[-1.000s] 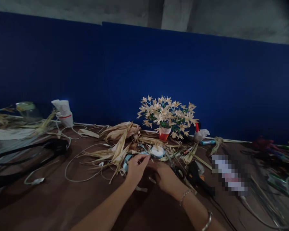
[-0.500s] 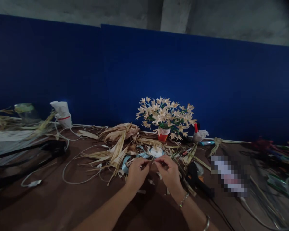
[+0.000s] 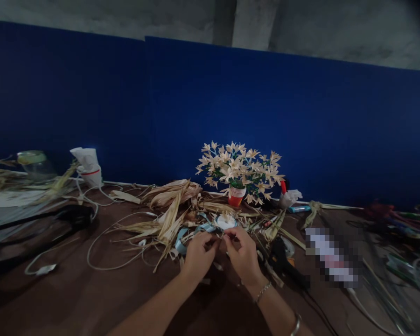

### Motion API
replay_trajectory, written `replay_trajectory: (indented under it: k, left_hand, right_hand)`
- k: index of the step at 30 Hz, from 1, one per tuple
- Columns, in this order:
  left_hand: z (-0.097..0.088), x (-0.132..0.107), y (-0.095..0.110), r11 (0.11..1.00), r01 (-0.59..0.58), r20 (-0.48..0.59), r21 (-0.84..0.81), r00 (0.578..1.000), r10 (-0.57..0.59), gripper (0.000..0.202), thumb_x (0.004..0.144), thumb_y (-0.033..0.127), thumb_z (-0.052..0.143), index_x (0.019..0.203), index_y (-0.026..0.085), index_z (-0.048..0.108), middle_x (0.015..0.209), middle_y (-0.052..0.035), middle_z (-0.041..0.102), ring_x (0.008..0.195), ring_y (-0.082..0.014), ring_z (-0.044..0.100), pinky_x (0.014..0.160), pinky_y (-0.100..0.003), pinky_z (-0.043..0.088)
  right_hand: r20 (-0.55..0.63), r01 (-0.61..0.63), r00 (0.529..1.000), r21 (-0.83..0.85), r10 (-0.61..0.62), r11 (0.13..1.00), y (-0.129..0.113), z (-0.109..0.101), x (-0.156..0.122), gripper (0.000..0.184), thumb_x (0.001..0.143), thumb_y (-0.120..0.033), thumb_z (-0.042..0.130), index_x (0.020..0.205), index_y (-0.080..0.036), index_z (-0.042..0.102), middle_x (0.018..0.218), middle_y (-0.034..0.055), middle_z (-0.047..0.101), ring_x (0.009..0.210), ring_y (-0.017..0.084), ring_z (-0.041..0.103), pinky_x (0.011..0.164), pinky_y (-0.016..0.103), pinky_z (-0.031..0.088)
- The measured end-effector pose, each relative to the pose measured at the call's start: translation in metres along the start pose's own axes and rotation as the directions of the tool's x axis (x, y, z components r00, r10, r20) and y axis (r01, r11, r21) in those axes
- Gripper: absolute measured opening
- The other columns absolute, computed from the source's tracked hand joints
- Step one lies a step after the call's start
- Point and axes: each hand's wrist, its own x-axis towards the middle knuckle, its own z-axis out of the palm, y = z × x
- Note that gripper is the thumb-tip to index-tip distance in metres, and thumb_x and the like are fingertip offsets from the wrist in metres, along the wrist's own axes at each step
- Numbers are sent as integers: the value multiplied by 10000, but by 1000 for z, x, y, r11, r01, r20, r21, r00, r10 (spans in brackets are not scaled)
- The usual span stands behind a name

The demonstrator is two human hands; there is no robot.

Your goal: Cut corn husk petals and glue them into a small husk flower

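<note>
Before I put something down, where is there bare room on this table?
The table looks bare between the white plug and the left forearm. A smaller patch lies between left forearm and right forearm, low in the picture. Crowded: around husks and cup, and by the black tool.

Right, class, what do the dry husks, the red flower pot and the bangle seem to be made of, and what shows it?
Husks: dried leaf, matte, shown by creases and frayed ends.
Pot: perhaps paper, maybe plastic; its ridged pale rim suggests stacked cups, finish unclear.
Bangle: probably metal, polished, judging by its silvery shine.
</note>
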Motion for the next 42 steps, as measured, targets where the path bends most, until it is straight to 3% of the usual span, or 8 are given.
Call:
replay_trajectory:
  k: [6,15,19,25,29,33,37,42]
  left_hand:
    - [-1,0,2,1000,-4,14,18,1000,4,155,758,225,523,717,179,665,681,-26,618,704,-168,524,646,-269,382]
    - [-2,0,4,1000,6,23,-23,1000,-5,138,736,222,540,736,184,672,696,-32,633,711,-177,540,656,-269,388]
    - [-1,1,5,991,83,32,-103,996,-80,162,729,257,536,721,162,667,691,-40,631,691,-175,546,645,-267,391]
    - [-1,4,8,845,334,182,-417,942,-282,257,690,390,567,676,138,612,591,5,590,565,-133,516,563,-236,387]
    - [0,2,10,678,444,346,-586,894,-286,257,659,404,612,650,149,575,575,36,558,550,-97,495,542,-202,369]
    - [1,0,9,572,524,447,-631,848,-283,248,630,379,643,634,147,555,563,34,554,508,-73,466,508,-186,341]
    - [2,1,8,589,529,441,-611,846,-302,236,630,364,634,658,143,556,565,24,563,496,-72,470,504,-189,346]
    - [2,2,11,637,473,364,-609,880,-306,297,628,364,644,813,141,581,706,-8,627,631,-122,570,608,-228,432]
  right_hand:
    - [-52,62,997,-36,-64,997,1,0,0,104,784,-175,488,804,-195,588,780,41,603,746,165,561,704,282,453]
    - [1,64,998,-61,-64,996,1,1,0,128,807,-181,452,834,-208,574,803,59,586,795,193,536,740,335,440]
    - [-18,89,996,-44,-90,995,-4,-3,1,104,790,-200,497,861,-205,572,856,68,572,858,203,526,791,352,429]
    - [-94,-62,993,114,73,992,-7,-12,4,188,842,-242,436,978,-203,559,1008,84,538,966,195,501,849,343,408]
    - [-11,-196,978,261,206,945,0,-13,9,186,828,-283,461,903,-196,606,951,72,578,901,187,539,786,308,438]
    - [45,-198,980,315,194,928,2,-12,11,142,772,-294,535,742,-185,621,866,60,581,840,181,554,714,277,450]
    - [27,-193,981,316,194,929,0,-11,11,167,756,-311,552,660,-182,597,833,57,576,812,174,555,672,257,451]
    - [22,-223,974,289,227,931,3,-11,10,188,754,-322,557,644,-176,602,816,59,578,807,177,556,667,255,447]
